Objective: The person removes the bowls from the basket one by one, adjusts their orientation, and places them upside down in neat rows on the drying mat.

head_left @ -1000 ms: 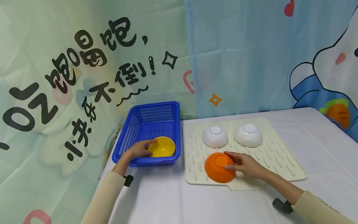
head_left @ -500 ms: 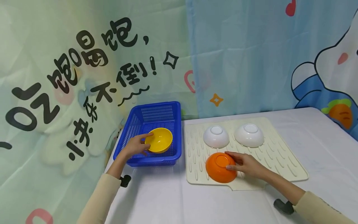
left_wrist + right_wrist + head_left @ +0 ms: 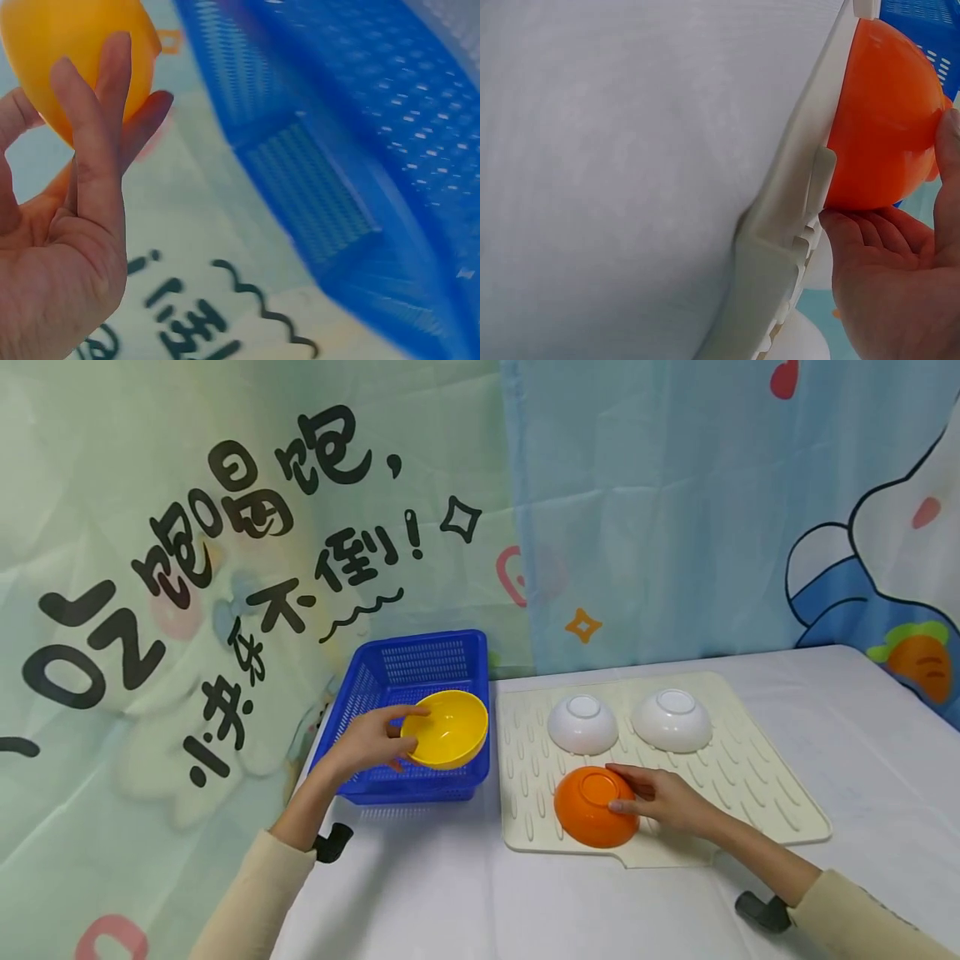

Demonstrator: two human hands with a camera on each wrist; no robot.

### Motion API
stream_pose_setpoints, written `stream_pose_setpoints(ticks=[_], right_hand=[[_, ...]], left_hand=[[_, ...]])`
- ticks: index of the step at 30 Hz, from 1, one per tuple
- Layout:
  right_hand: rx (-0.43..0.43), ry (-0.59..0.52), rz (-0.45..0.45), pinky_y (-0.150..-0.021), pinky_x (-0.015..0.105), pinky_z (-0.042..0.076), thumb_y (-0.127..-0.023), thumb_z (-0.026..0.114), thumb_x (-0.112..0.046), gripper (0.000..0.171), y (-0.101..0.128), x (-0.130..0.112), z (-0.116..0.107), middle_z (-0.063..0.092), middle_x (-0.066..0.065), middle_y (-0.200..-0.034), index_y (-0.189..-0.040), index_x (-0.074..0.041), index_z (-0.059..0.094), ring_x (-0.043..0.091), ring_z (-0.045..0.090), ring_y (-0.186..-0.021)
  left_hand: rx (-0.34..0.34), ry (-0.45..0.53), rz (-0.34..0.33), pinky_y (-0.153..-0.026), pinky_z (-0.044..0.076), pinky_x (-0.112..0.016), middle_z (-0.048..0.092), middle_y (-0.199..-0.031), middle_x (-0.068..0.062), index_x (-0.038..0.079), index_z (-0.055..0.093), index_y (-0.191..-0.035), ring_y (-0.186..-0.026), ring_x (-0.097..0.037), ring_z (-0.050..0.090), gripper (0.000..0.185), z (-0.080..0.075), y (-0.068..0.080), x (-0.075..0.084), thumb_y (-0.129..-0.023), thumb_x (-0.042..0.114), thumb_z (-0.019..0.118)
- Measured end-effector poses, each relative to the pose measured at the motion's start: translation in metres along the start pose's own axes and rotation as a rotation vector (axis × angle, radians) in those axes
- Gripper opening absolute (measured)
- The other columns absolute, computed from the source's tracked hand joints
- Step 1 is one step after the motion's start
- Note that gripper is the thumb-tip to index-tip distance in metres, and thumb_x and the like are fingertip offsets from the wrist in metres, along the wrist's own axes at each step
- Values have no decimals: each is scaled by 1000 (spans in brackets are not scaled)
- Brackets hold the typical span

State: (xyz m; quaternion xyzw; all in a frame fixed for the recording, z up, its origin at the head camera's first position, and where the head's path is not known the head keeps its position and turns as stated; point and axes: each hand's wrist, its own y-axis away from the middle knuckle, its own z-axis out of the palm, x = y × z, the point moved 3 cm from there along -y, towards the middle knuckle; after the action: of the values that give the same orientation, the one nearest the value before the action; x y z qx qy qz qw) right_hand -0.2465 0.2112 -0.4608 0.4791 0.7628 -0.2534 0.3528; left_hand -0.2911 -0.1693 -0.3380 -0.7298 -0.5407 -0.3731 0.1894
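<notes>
Gripping yellow bowl (image 3: 448,727) above basket (image 3: 420,672) rim (tilted), left hand (image 3: 369,742)

Staged tabletop set, cartoon curtain backdrop (image 3: 225,527), white-clothed table (image 3: 862,752), drying mat (image 3: 757,785)

The left hand (image 3: 371,743) now holds the yellow bowl (image 3: 447,728) tilted up above the blue basket (image 3: 408,681), at the basket's right rim instead of on its floor.

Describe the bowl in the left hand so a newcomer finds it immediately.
Start at the blue basket left of the cream drying mat. Above its right front corner the left hand holds the yellow bowl: the only yellow one, tilted open-side up, unlike the upturned ones.
</notes>
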Motion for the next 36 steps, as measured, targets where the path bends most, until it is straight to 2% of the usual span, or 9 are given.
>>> stream_pose_setpoints(ticks=[4,8,13,20,25,31,36], right_hand=[[3,14,0,-90,42,44,-84,68,-27,65,0,-1,0,47,29,-129,-132,9,42,41,47,-117],[5,12,-2,-90,42,44,-84,68,-26,65,0,-2,0,47,29,-129,-132,9,43,41,47,-117],[3,21,4,-90,43,44,-84,67,-28,66,-1,-2,0,46,29,-129,-132,10,42,42,46,-117],[-6,-14,15,-88,38,46,-84,67,-29,67,-2,0,2,48,26,-129,-133,9,41,40,48,-116],[-4,-5,9,-87,36,48,-86,66,-21,61,-3,0,2,48,26,-129,-132,10,42,39,50,-114],[9,25,23,-86,35,48,-86,66,-16,57,-5,2,1,49,25,-128,-131,9,43,37,52,-112],[30,73,-12,-85,37,48,-85,66,-14,56,-4,2,-1,50,26,-127,-130,10,44,39,51,-113]], left_hand=[[-51,-18,34,-61,55,-34,66,-83,-7,18,55,-128,-61,-20,64,47,2,12,20,-81,10,61],[-109,-54,103,-58,55,-31,67,-83,-7,18,56,-127,-58,-19,64,47,7,25,44,-82,7,61],[-210,-82,197,-54,54,-29,66,-80,-4,17,56,-127,-57,-21,63,48,21,42,73,-81,5,59],[-342,-69,273,-54,54,-29,65,-80,0,19,56,-126,-58,-16,63,48,41,60,104,-82,2,60],[-407,-58,313,-53,54,-28,65,-89,-3,19,57,-126,-57,-13,64,48,51,68,118,-83,0,59],[-441,-62,297,-53,54,-27,61,-114,-10,20,58,-125,-59,-10,65,48,59,70,124,-83,-1,60],[-443,-66,294,-54,54,-27,62,-111,-9,22,57,-126,-58,-12,64,50,61,69,125,-82,-2,60]])
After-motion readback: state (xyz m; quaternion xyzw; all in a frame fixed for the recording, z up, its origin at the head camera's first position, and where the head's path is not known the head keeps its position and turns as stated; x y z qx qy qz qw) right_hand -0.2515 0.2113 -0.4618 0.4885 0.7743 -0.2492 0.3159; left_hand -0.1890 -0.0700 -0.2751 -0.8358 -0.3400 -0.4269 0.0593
